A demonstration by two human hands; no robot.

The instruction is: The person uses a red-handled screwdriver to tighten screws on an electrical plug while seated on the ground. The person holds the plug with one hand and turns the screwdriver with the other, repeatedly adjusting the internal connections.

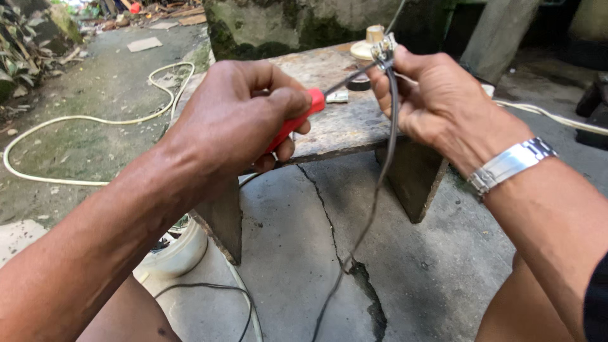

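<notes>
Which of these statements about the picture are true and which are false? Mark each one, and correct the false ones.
1. The left hand grips a screwdriver with a red handle. True.
2. The right hand holds a small metal fitting at the top end of a dark cable. True.
3. The wristwatch is on the left wrist. False: the silver metal watch sits on the right wrist.
4. The screwdriver tip points away from the fitting. False: its shaft runs up toward the fitting in the right hand.
5. A pale hose lies curved on the ground at the left. True.
</notes>
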